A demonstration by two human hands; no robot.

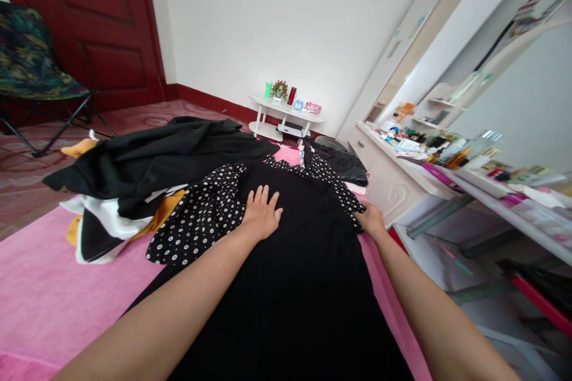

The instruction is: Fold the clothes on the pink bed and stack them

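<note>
Looking at the head view: black dress (290, 273) lies spread flat on the pink bed cover (40, 291), running from the near edge up to the middle of the frame. Body is plain black; both sleeves are black with white polka dots. Left polka-dot sleeve (196, 220) fans out to the left, wrinkled; right polka-dot sleeve (339, 187) is bunched at the right edge of the bed.

Left hand (261, 214) lies flat, palm down, fingers spread wide, on the dress's upper body just beside the left sleeve. Holding nothing, only pressing on the cloth.

Right hand (372, 220) sits at the end of the right sleeve, fingers curled onto the dotted cuff; how tight the grip is, cannot tell.

Left of the dress: pile of clothes (147, 178), black on top, white and orange under it, touching the left sleeve. Far: small white table (286, 115) by the wall. Right: cluttered dressing table (415, 166). Far left: folding chair (31, 65) by a red door (107, 23).
</note>
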